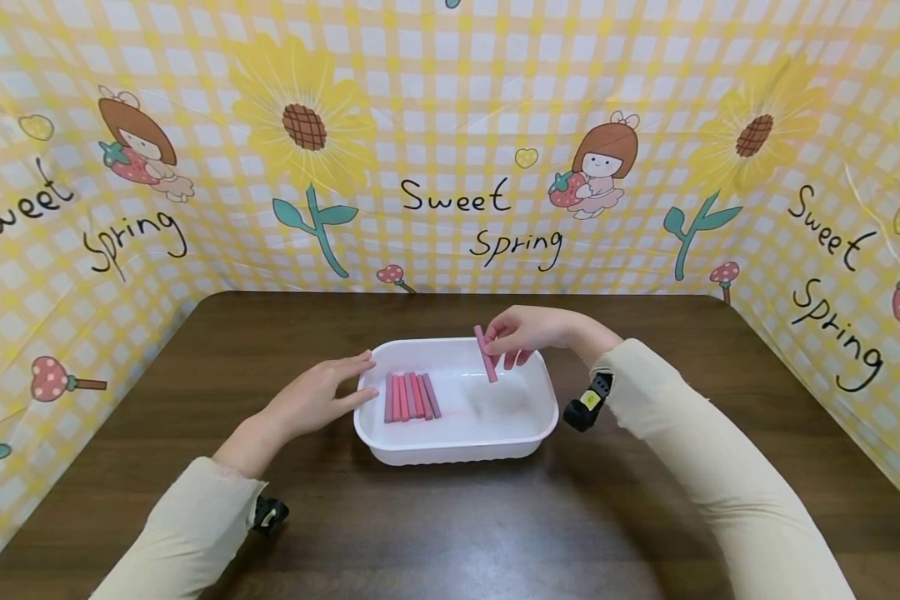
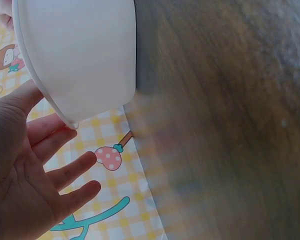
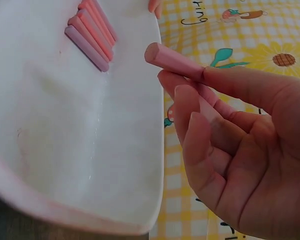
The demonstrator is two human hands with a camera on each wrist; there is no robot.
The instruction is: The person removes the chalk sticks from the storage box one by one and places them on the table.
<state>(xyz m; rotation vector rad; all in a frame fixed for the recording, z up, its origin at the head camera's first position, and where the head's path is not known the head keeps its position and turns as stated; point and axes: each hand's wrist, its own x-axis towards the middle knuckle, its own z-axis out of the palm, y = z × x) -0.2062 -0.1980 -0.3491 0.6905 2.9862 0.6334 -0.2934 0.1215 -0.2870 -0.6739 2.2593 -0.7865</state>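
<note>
A white plastic tray [image 1: 457, 452] stands on the table. Inside it, toward the left end, several pink and mauve chalk sticks [image 1: 411, 397] lie side by side in a row. My right hand [image 1: 528, 333] pinches one pink chalk stick [image 1: 486, 353] between thumb and fingers, over the tray's back right part; the right wrist view shows this stick's [image 3: 175, 62] round end. At the tray's left end, my left hand [image 1: 318, 396] rests its thumb and fingertips on the rim. In the left wrist view the other fingers [image 2: 72, 170] stretch out, apart from the tray.
The dark wooden table [image 1: 420, 533] surrounds the tray. A yellow checked cloth [image 1: 450, 108] with sunflowers and lettering hangs behind and at both sides. Each wrist carries a black camera, one on the right [image 1: 587, 403] close to the tray's right end.
</note>
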